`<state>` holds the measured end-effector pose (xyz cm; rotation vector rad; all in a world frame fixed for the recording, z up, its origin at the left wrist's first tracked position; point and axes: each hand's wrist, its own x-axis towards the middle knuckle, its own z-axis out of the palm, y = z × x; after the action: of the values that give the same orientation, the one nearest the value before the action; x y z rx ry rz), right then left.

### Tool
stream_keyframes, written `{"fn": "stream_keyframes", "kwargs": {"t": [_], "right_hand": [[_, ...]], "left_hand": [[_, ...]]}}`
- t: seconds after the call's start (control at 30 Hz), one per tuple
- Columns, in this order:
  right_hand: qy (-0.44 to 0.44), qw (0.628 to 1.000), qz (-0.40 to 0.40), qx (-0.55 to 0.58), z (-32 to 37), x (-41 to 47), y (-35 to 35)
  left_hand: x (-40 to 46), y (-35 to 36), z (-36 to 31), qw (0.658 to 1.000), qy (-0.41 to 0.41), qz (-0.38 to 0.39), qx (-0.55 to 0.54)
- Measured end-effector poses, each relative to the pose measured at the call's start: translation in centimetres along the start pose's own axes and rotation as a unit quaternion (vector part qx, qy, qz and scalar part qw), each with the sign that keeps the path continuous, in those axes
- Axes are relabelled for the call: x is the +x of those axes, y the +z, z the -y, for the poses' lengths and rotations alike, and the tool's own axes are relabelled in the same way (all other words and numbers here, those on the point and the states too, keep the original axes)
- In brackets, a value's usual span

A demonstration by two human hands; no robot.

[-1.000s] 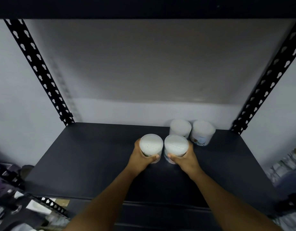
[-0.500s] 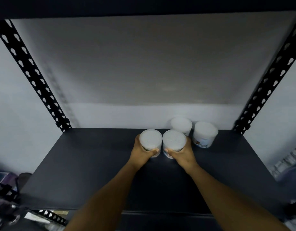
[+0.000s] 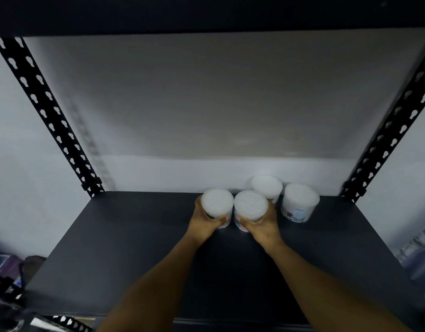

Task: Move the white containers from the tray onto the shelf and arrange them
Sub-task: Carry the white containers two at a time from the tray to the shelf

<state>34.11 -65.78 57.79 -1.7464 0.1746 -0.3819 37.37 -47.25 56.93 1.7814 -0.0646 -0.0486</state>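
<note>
Several white containers with white lids stand upright at the back right of the dark shelf (image 3: 134,248). My left hand (image 3: 205,221) grips the leftmost container (image 3: 217,202). My right hand (image 3: 260,226) grips the container (image 3: 250,205) beside it, and the two lids touch. Behind them, against the wall, stands a third container (image 3: 266,187). A fourth container (image 3: 300,200) with a coloured label stands to the right, untouched. The tray is out of view.
Black perforated uprights rise at the back left (image 3: 46,111) and back right (image 3: 386,140) of the shelf. The board of the upper shelf (image 3: 206,13) runs overhead. Cluttered items lie low at the left (image 3: 5,271) and right (image 3: 417,245) edges.
Both hands have pushed their two containers further back on the shelf, closer to the wall and the rear pair. The camera view has shifted slightly.
</note>
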Motion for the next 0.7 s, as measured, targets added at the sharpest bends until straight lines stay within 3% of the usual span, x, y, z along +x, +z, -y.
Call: {"fn": "stream_keyframes", "kwargs": {"t": [0.7], "right_hand": [[0.007,1.000,0.001,0.011,0.6,0.7,2.2]], "left_hand": [[1.7,-1.3,-0.1,1.000,-0.011,-0.006,-0.004]]}}
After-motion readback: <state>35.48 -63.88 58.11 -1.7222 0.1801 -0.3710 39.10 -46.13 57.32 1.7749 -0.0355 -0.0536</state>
